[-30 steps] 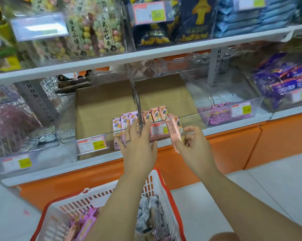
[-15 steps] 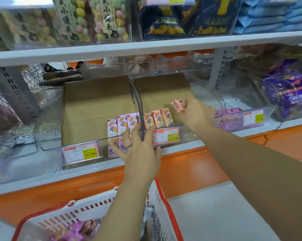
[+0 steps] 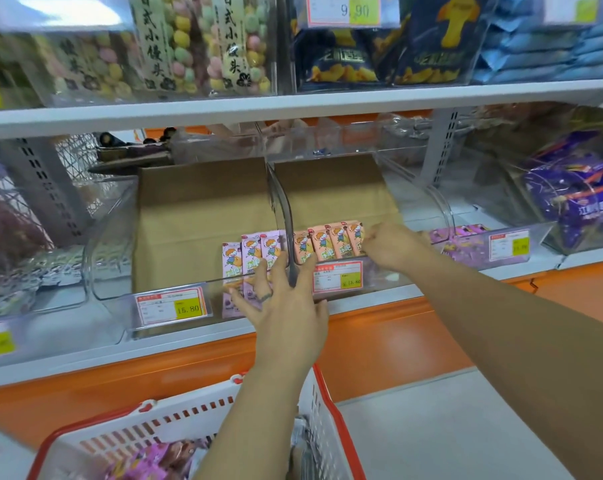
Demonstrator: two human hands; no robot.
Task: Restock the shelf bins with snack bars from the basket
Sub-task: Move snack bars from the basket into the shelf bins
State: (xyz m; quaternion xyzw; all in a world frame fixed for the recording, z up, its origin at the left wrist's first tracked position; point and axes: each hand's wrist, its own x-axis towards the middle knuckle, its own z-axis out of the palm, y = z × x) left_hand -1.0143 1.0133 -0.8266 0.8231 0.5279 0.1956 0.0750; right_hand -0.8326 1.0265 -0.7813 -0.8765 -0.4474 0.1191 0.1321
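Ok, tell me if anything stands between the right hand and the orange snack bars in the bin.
Nothing visible does. The right hand is above the bin's clear front wall, fingers touching the right end of the orange snack bars. The left hand presses low at the divider, clear of that path.

Bags of coloured sweets [image 3: 196,53] are sitting on the top shelf [image 3: 293,105] beside dark blue bags [image 3: 428,46]. Purple packets [image 3: 577,195] are lying far right.
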